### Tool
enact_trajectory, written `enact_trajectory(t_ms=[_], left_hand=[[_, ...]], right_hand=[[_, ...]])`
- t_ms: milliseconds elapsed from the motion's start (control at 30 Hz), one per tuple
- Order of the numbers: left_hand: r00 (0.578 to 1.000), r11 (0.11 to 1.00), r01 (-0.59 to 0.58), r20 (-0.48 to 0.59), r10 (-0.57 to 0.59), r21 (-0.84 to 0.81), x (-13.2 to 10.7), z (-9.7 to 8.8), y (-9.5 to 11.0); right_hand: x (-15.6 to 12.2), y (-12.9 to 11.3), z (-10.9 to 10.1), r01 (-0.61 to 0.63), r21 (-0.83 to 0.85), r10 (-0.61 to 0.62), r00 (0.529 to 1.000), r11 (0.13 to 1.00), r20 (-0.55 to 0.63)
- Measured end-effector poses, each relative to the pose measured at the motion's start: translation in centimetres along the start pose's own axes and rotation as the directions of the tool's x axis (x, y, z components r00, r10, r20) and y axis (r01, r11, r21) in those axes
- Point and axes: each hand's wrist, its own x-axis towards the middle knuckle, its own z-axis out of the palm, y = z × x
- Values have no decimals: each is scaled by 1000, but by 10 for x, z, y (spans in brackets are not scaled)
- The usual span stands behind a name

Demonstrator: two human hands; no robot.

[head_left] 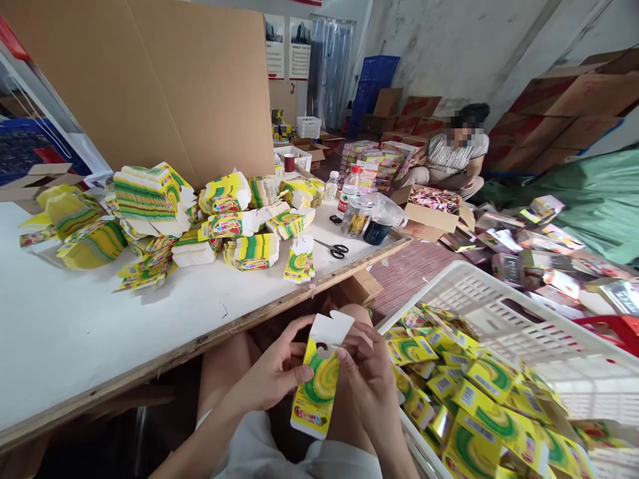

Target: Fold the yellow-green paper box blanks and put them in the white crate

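Observation:
Over my lap I hold a small yellow and green carton (319, 382) with a white hang tab at its top. My left hand (272, 369) grips its left side, fingers curled round it. My right hand (367, 372) grips its right side, thumb pressed near the tab. To my right stands a white plastic crate (504, 313) holding several folded cartons of the same print (474, 406). On the white table (100, 326) lie stacks of flat carton blanks (150, 196).
Black-handled scissors (333, 249), bottles (349, 189) and a clear container sit at the table's far right corner. A large cardboard sheet (174, 80) stands behind the stacks. Another person (452, 156) sits on the floor among boxes and scattered packets.

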Motion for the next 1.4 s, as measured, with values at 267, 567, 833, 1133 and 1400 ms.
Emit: enact_trajectory(t_ms=[267,567,833,1133,1400], left_hand=[[994,998,40,-102,-34,52,2,-1,0],[994,997,-6,-104,14,78,2,-3,-1],[995,993,-56,-76,64,103,4,4,-2],[994,988,-71,-67,81,135,7,3,-7],[992,996,-39,-115,48,85,4,7,2]], right_hand=[[1,-10,-8,-9,-138,21,996,990,89],[-2,-7,0,-102,-246,140,980,964,140],[4,-16,4,-127,-315,163,982,941,93],[2,-16,9,-174,-387,204,978,905,38],[2,-9,2,-177,-221,202,974,959,98]])
